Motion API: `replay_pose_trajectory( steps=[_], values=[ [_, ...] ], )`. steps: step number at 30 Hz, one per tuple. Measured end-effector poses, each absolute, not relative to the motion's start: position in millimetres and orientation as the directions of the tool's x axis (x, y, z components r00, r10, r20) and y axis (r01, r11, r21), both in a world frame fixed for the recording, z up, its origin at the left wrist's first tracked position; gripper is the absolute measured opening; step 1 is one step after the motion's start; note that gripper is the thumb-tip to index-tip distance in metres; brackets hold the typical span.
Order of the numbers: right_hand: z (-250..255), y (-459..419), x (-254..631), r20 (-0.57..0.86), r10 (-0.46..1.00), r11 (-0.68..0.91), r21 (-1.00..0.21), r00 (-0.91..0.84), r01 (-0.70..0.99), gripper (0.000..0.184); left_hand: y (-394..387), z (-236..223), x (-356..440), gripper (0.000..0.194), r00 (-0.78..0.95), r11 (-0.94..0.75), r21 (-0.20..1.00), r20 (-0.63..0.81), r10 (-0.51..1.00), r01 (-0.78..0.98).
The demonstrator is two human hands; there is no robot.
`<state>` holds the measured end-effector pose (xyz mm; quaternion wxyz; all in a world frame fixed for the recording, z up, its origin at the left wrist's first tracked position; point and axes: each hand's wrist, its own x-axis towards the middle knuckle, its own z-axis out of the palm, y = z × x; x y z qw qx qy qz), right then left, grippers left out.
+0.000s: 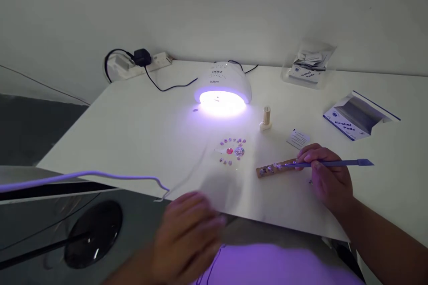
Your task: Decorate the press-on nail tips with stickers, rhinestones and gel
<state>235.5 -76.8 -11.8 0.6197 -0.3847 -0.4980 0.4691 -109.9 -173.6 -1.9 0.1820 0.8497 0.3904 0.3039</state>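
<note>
My right hand (pixel 329 176) pinches a slim purple tool (pixel 341 163) with a thin tip at the left and a wider, flattened end at the right. Below that tip lies a narrow tan strip (pixel 260 173) bearing several shiny gems (pixel 270 169); my fingers are at its right end, and whether they touch it I cannot tell. My left hand (pixel 190 231), smeared by motion, is over the table's front edge, and its fingers are not clear. Between the hands, loose gems lie on the table around a red round one (pixel 229 151) and a larger clear one (pixel 239 151).
A lit white nail lamp (pixel 230 78) stands at the back. Right of it are a small bottle (pixel 266 119), a paper sachet (pixel 298 138), an open alcohol pads box (pixel 347 124) and a clear bag (pixel 307 64). A power strip (pixel 162 60) and a purple cable (pixel 100 173) lie left.
</note>
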Motion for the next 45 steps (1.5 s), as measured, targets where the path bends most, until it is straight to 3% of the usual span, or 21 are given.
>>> replay_pose_trajectory(
  steps=[3, 7, 11, 19, 45],
  values=[
    [-15, -78, 232, 0.249, 0.968, 0.248, -0.95, 0.019, -0.189, 0.014, -114, 2, -38, 0.015, 0.487, -0.598, 0.642, 0.372, 0.79, 0.48],
    [-17, -81, 229, 0.26, 0.966, 0.254, -0.954, -0.019, -0.157, 0.016, -89, -4, 5, 0.018, 0.34, -0.441, 0.702, 0.29, 0.894, 0.56],
    [-16, -82, 229, 0.249, 0.967, 0.243, -0.964, -0.056, -0.106, 0.017, -90, -13, 7, 0.036, 0.359, -0.394, 0.667, 0.198, 0.912, 0.633],
    [-20, -80, 233, 0.207, 0.963, 0.213, -0.977, -0.17, 0.018, 0.02, -79, -12, 15, 0.019, 0.38, -0.425, 0.703, 0.233, 0.895, 0.571],
    [-21, -76, 231, 0.12, 0.981, 0.136, -0.986, -0.153, 0.095, 0.017, -77, -17, 16, 0.011, 0.375, -0.453, 0.676, 0.271, 0.887, 0.582]
  ],
)
